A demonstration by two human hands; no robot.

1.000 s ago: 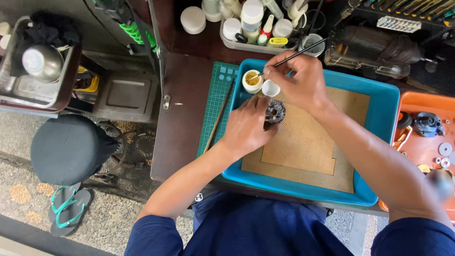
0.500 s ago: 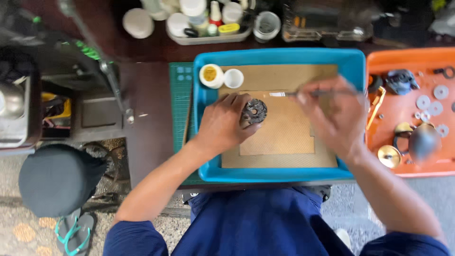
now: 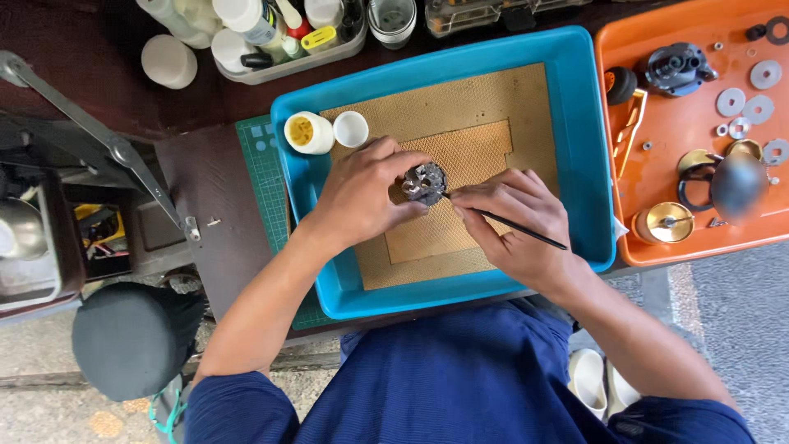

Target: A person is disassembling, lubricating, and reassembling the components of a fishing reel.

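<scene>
A dark grey round metal part [image 3: 425,182] sits over a tan honeycomb-patterned mat [image 3: 493,107] in a bright blue plastic tray [image 3: 575,66]. To the right lies an orange plastic tray [image 3: 682,123]; to the left, a green gridded cutting mat [image 3: 265,164] on the dark brown table [image 3: 205,214].

Dark wooden table [image 3: 205,205], blue tray [image 3: 583,148], orange tray [image 3: 699,238] (side by side), green mat [image 3: 267,177]

Dull grey metal gear part [image 3: 425,182], thin matt black brush [image 3: 509,227], glossy blue plastic tray [image 3: 588,164], rough tan textured mat [image 3: 468,107], smooth orange plastic tray [image 3: 682,123], shiny brass cap [image 3: 664,222], dark wooden tabletop [image 3: 205,214]
</scene>
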